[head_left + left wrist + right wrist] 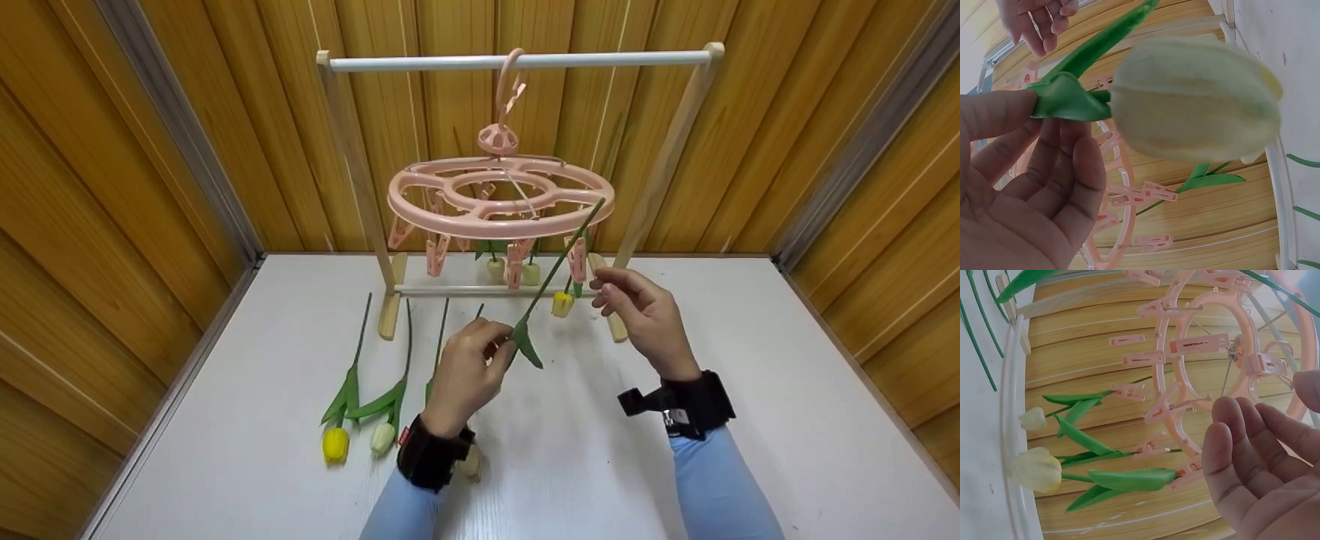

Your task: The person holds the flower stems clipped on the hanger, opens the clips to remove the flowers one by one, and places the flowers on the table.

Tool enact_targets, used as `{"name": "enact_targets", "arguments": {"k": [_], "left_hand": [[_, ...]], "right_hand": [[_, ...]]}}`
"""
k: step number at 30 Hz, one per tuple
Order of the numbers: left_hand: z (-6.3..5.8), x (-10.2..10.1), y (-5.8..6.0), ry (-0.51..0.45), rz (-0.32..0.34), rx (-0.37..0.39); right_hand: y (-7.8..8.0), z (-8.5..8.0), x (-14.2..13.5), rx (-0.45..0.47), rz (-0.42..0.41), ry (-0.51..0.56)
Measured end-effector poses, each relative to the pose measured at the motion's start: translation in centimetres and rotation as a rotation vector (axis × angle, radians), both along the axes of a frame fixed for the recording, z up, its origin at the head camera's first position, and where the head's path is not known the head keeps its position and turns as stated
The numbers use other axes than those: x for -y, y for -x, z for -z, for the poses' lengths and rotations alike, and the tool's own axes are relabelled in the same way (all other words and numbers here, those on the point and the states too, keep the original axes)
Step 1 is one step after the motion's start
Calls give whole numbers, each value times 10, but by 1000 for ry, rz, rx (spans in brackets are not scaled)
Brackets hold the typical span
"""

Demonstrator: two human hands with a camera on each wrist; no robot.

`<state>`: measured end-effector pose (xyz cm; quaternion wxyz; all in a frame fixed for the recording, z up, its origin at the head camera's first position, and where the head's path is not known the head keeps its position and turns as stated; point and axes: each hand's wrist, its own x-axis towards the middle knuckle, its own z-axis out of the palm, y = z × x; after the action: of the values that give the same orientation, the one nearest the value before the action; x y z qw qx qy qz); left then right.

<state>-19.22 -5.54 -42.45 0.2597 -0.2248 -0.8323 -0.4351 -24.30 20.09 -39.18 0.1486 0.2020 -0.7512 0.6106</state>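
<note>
My left hand point(466, 369) pinches a white artificial tulip point(1196, 98) between thumb and fingers at its green leaf, just behind the bloom. The tulip's stem slants up to the right and overlaps the front rim of the round pink clip hanger point(480, 226) in the head view. Fingers loosely bent and holding nothing, my right hand point(651, 321) is raised beside a pink clip point(577, 259) at the hanger's right. A yellow tulip point(562, 304) hangs bloom-down near that clip. Farther back, whitish tulips point(1036, 469) hang upside down from other clips.
A wooden stand with a white rail point(600, 60) carries the hanger by its hook point(504, 82). Left on the white table point(247, 420) lie several tulips, among them a yellow tulip point(335, 446) and a white tulip point(382, 439). Wood-patterned panels point(90, 225) enclose the back and sides.
</note>
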Motion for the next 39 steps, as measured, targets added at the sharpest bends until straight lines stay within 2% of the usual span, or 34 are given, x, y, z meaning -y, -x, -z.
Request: {"name": "enact_targets", "arguments": {"k": [14,27,35,39], "left_hand": [[3,-6,-2,67,62,33],[7,-9,0,42,136,113],[9,-11,1,37,174,174],[11,-12,1,51,179,174]], "right_hand": [[-8,13,-8,-19,25,-1],[-14,23,-13,-29,54,-9],[-16,33,-11,19,63,7],[-16,37,-9,29,69,10]]}}
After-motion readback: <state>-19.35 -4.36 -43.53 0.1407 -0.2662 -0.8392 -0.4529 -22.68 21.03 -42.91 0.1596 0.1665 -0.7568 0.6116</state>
